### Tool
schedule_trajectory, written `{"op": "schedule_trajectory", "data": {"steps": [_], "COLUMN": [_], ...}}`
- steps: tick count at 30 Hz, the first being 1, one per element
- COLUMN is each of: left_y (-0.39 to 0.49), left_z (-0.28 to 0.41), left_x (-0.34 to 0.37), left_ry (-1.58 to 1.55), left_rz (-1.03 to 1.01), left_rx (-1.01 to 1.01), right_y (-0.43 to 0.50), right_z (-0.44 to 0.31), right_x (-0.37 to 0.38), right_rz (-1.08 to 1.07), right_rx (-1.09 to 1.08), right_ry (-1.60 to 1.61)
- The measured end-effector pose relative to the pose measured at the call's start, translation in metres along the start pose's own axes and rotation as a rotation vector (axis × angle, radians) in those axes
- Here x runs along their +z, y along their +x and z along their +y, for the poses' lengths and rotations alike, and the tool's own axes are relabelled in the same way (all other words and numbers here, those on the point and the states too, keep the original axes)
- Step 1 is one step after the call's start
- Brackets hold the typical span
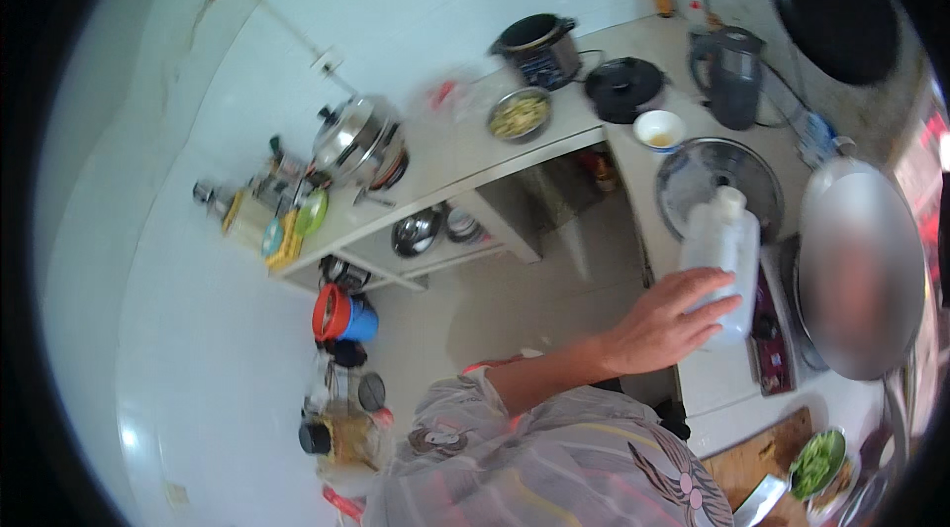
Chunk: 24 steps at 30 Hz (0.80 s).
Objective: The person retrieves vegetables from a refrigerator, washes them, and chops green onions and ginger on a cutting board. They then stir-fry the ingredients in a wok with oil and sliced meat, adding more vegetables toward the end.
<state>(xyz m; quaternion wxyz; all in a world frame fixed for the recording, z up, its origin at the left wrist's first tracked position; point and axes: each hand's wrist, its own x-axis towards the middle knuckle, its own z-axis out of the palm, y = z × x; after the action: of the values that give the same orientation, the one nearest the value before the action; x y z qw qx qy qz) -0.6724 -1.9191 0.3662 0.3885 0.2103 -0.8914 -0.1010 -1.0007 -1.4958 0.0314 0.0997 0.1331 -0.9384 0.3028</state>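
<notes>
My left hand (668, 319) grips a white translucent plastic bottle (720, 237) with a white cap. The fingers lie across its side, and the thumb is hidden. The bottle is held over the right-hand counter, beside a gas stove (773, 352) with a dark red front panel. Partly behind the bottle's top lies a round pot lid (683, 174) with a dark knob. A white bowl (659, 128) with a little yellowish liquid stands just past the lid. My right hand is out of view.
A large blurred oval covers the stove top. At lower right, a cleaver (761, 501) and a bowl of chopped greens (816, 464) sit on or by a wooden cutting board (764, 449). Across the corner stand an electric kettle (735, 78), a rice cooker (540, 52) and a metal bowl (519, 115).
</notes>
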Motion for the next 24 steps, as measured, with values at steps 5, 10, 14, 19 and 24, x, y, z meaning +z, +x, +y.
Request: {"op": "schedule_trajectory", "data": {"steps": [5, 10, 14, 19, 24], "left_y": [-0.049, -0.131, -0.220, -0.316, -0.392], "left_z": [-0.061, -0.155, -0.234, -0.302, -0.315], "left_x": [-0.034, -0.076, -0.099, -0.129, -0.185], "left_ry": [0.014, 0.045, 0.051, -0.072, 0.239], "left_rz": [0.122, 0.226, 0.331, 0.543, 0.688], "left_rx": [-0.098, -0.430, -0.784, -1.321, -1.378], "right_y": [-0.025, -0.072, -0.111, -0.155, -0.192], "right_z": [-0.152, -0.272, -0.344, -0.413, -0.462], "right_x": [0.079, 0.132, 0.163, 0.193, 0.228], "right_rz": [-0.359, -0.619, -0.762, -0.906, -1.033], "right_rx": [-0.251, -0.427, -0.528, -0.627, -0.757], "right_ry": [0.166, 0.210, 0.217, 0.243, 0.302]}}
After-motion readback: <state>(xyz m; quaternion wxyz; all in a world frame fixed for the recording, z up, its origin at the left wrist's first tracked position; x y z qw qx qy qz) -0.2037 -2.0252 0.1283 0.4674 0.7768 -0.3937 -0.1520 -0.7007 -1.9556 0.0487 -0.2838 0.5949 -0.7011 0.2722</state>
